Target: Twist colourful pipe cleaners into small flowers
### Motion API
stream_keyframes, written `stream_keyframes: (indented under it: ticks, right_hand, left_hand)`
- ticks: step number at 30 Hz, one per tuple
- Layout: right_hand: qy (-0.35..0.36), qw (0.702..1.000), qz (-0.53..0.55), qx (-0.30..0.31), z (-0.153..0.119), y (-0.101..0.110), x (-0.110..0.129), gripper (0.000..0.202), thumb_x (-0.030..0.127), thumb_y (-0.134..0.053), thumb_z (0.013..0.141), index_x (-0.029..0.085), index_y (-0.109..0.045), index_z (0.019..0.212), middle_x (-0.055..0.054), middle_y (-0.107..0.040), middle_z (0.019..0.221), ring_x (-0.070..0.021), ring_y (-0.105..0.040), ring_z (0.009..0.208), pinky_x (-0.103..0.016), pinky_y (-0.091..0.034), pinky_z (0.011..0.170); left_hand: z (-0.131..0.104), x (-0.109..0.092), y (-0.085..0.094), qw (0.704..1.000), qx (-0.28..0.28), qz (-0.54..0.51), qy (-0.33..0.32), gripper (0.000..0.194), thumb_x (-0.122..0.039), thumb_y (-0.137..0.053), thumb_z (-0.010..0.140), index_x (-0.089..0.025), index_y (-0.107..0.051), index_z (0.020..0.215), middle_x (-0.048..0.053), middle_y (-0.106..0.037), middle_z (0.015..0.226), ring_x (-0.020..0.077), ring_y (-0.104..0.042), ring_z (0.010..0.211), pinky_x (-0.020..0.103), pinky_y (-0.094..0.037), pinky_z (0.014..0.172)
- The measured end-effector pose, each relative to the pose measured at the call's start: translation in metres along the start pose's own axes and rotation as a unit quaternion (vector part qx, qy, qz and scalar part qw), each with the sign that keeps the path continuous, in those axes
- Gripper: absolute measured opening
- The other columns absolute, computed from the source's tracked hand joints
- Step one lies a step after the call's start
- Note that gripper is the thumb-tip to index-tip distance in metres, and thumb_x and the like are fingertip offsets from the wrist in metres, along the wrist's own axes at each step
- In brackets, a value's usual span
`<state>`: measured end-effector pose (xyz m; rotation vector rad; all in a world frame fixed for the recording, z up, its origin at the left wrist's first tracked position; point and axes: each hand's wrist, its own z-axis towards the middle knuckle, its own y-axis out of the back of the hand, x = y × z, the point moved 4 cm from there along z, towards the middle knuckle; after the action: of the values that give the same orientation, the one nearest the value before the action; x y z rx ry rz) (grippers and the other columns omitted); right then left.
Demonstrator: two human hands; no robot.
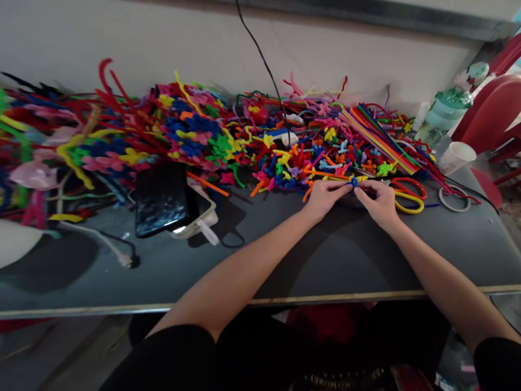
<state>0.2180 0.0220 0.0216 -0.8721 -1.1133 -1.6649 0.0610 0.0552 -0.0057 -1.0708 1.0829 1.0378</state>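
Note:
Between the fingertips of both hands is a small blue pipe cleaner point(353, 181), bent into loops. My left hand point(324, 200) pinches it from the left, thumb and forefinger closed. From the right, my right hand point(379, 202) grips the same piece with closed fingers. Just beyond the hands lies a heap of small pipe-cleaner flowers and twisted pieces point(293, 163) in many colours. Scissors with red and yellow handles point(409, 202) rest right beside my right hand.
A phone point(159, 201) lies on a pale case or second device at left. A white cable point(109, 247) crosses the tabletop. Bundled straight pipe cleaners point(378, 136) lie at the back. A paper cup point(458, 157) and a tape ring point(453, 199) stand at right, near a red chair point(488, 108).

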Motion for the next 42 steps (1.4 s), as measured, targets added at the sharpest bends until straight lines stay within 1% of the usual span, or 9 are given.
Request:
stream_keyframes:
  ticks: [5, 7, 11, 14, 24, 32, 37, 39, 42]
  right_hand:
    - [-0.019, 1.000, 0.004, -0.006, 0.007, 0.007, 0.004, 0.024, 0.041, -0.069, 0.076, 0.018, -0.070, 0.078, -0.001, -0.065, 0.066, -0.0102, -0.051, 0.054, -0.025, -0.041, 0.052]
    - [-0.043, 0.997, 0.055, 0.040, 0.013, 0.010, 0.002, 0.028, 0.045, -0.072, 0.073, 0.018, -0.066, 0.074, 0.003, -0.057, 0.059, -0.0068, -0.042, 0.048, -0.023, -0.032, 0.045]
    - [-0.151, 0.958, 0.164, 0.182, 0.017, 0.009, -0.006, 0.037, 0.051, -0.077, 0.068, 0.019, -0.059, 0.068, 0.010, -0.037, 0.044, -0.0032, -0.022, 0.039, -0.022, -0.015, 0.040]
    - [-0.179, 0.937, 0.185, 0.235, 0.014, 0.005, -0.006, 0.039, 0.051, -0.079, 0.067, 0.019, -0.058, 0.067, 0.011, -0.034, 0.041, -0.0030, -0.021, 0.038, -0.022, -0.014, 0.040]
    - [-0.171, 0.906, 0.165, 0.349, 0.011, 0.005, -0.003, 0.039, 0.051, -0.077, 0.074, 0.018, -0.058, 0.065, 0.010, -0.035, 0.041, -0.0035, -0.023, 0.039, -0.023, -0.013, 0.040]
    - [-0.167, 0.906, 0.159, 0.355, 0.010, 0.007, -0.003, 0.034, 0.050, -0.075, 0.074, 0.018, -0.064, 0.074, 0.009, -0.039, 0.044, -0.0051, -0.027, 0.040, -0.023, -0.016, 0.041]
    - [-0.047, 0.967, -0.105, 0.227, 0.011, 0.009, 0.002, 0.018, 0.034, -0.069, 0.076, 0.016, -0.071, 0.074, 0.002, -0.054, 0.053, -0.0087, -0.041, 0.047, -0.026, -0.027, 0.050]
    - [0.040, 0.951, -0.266, 0.149, 0.006, 0.009, 0.011, 0.014, 0.028, -0.066, 0.077, 0.016, -0.074, 0.078, -0.003, -0.065, 0.062, -0.0137, -0.054, 0.057, -0.028, -0.030, 0.055]
    - [0.126, 0.903, -0.394, 0.112, -0.004, 0.006, 0.020, 0.022, 0.025, -0.056, 0.083, 0.017, -0.076, 0.084, -0.008, -0.075, 0.079, -0.0190, -0.063, 0.069, -0.030, -0.029, 0.058]
  left_hand:
    - [-0.006, -0.009, -0.005, 0.993, 0.038, 0.097, -0.060, 0.035, -0.055, -0.073, 0.080, -0.022, -0.082, 0.086, 0.004, -0.077, 0.073, 0.0193, -0.070, 0.069, 0.034, -0.059, 0.072]
    - [-0.008, -0.016, -0.005, 0.980, 0.041, 0.152, -0.118, 0.038, -0.053, -0.062, 0.090, -0.020, -0.081, 0.093, 0.005, -0.077, 0.077, 0.0187, -0.071, 0.072, 0.033, -0.057, 0.073]
    - [-0.012, -0.030, -0.003, 0.914, 0.045, 0.252, -0.313, 0.028, -0.035, -0.056, 0.097, -0.023, -0.075, 0.114, 0.007, -0.078, 0.106, 0.0192, -0.072, 0.098, 0.035, -0.054, 0.090]
    - [-0.013, -0.030, -0.003, 0.867, 0.068, 0.299, -0.393, 0.025, -0.029, -0.053, 0.099, -0.027, -0.077, 0.104, 0.005, -0.078, 0.101, 0.0178, -0.072, 0.096, 0.036, -0.054, 0.090]
    - [-0.005, -0.032, 0.000, 0.871, 0.139, 0.313, -0.352, 0.026, -0.046, -0.054, 0.098, -0.031, -0.075, 0.096, 0.004, -0.076, 0.103, 0.0199, -0.068, 0.101, 0.041, -0.049, 0.097]
    - [-0.011, -0.035, -0.005, 0.832, 0.180, 0.365, -0.377, 0.031, -0.041, -0.041, 0.103, -0.025, -0.067, 0.102, 0.006, -0.074, 0.105, 0.0199, -0.066, 0.104, 0.038, -0.049, 0.096]
    - [-0.010, -0.030, -0.007, 0.805, 0.188, 0.432, -0.362, 0.026, -0.035, -0.045, 0.100, -0.019, -0.064, 0.093, 0.011, -0.071, 0.093, 0.0234, -0.065, 0.094, 0.039, -0.051, 0.087]
    - [-0.009, -0.028, -0.009, 0.810, 0.156, 0.469, -0.316, 0.022, -0.030, -0.048, 0.097, -0.016, -0.065, 0.091, 0.012, -0.070, 0.090, 0.0245, -0.065, 0.091, 0.037, -0.052, 0.080]
    - [-0.008, -0.023, -0.009, 0.863, 0.117, 0.450, -0.198, 0.021, -0.029, -0.054, 0.094, -0.015, -0.066, 0.088, 0.009, -0.071, 0.084, 0.0209, -0.066, 0.080, 0.032, -0.051, 0.071]
